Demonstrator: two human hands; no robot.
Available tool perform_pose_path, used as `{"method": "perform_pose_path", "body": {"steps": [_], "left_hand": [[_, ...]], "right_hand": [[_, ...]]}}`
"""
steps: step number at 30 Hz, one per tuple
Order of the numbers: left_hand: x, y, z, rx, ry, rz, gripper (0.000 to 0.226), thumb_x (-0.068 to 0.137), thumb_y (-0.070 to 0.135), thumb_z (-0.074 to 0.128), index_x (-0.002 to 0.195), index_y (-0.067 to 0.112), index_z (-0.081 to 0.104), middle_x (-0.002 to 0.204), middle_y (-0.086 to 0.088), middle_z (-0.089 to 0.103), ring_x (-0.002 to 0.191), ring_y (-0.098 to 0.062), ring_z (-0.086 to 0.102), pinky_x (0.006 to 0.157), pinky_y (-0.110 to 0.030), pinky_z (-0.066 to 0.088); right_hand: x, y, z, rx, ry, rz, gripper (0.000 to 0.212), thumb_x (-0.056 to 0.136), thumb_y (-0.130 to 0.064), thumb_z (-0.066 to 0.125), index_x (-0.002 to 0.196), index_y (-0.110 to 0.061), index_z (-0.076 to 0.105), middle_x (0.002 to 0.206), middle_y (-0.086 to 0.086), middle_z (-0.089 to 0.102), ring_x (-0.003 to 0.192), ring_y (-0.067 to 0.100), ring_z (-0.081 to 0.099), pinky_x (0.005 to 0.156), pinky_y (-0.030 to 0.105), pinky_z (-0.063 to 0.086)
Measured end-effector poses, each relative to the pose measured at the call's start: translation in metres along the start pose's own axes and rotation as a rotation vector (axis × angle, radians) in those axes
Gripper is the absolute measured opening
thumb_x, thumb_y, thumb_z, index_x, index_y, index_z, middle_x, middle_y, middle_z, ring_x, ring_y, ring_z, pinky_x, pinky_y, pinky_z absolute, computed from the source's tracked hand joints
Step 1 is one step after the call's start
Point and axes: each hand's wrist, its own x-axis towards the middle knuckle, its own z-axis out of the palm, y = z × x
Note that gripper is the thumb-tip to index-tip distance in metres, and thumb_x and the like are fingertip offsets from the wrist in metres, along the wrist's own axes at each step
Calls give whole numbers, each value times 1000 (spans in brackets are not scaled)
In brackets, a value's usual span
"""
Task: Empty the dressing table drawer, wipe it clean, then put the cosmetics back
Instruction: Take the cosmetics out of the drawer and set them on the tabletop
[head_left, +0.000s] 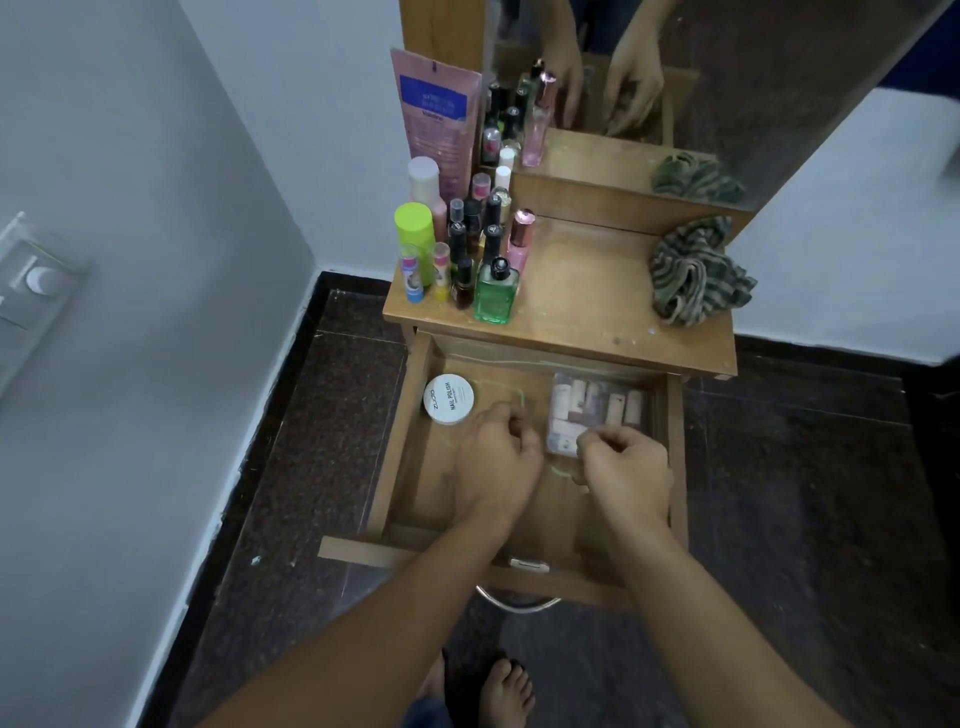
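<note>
- Currently the drawer (436, 499) of the dressing table stands pulled out, and both hands hover inside it, close together but not touching.
- Left hand (498, 452) sits over the middle of the drawer with its fingers curled under; I cannot tell whether it holds anything.
- Right hand (626, 467) is toward the drawer's right side, fingers curled at the near corner of a clear box (597, 405); I cannot tell whether it grips the box.
- That clear box lies in the drawer's far right corner, with several pale and brown tubes inside.
- 1 white round tub (448, 399), labelled nail polish, rests in the drawer's far left corner, apart from both hands.
- Above the drawer, on the tabletop (587, 306), a cluster of bottles (467, 249) stands at the left, with a green bottle (496, 291) nearest the drawer.
- A striped cloth (696, 273) lies bunched on the tabletop above the drawer's right side.
</note>
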Motion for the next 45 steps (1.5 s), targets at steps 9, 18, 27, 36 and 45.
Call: {"method": "perform_pose_path", "body": {"steps": [9,18,27,36,45], "left_hand": [[13,6,30,87,-110,-52,27,92,29,58,116,21,67,118,-3,69,108,-26,65,89,-33,51],[26,8,47,167,-84,-86,30,92,37,56,114,21,69,115,-6,69,106,-31,65,84,-36,52],[32,6,45,269,-18,-99,28,93,34,58,115,20,69,115,-5,69,105,-31,65,81,-37,50],[24,5,43,266,39,-70,26,97,35,57,113,19,71,111,-7,66,101,-30,63,78,-33,45],[4,11,17,159,86,-16,24,96,26,59,115,23,74,101,-3,73,92,-22,65,69,-26,37]], "right_hand": [[12,14,-3,-79,58,234,37,69,-39,60,95,-14,68,86,9,72,77,34,71,74,46,63],[25,5,9,-132,-8,295,78,61,-46,70,128,-12,47,117,13,65,101,36,65,82,51,60],[36,10,8,-287,-40,247,62,79,-44,67,127,-10,48,116,12,64,101,35,65,79,50,61],[40,20,2,-369,8,172,39,97,-32,62,125,-7,51,122,17,65,110,38,63,76,36,45],[12,16,-8,-352,-1,79,36,95,-32,66,120,-9,55,115,14,69,104,34,66,75,33,48]]}}
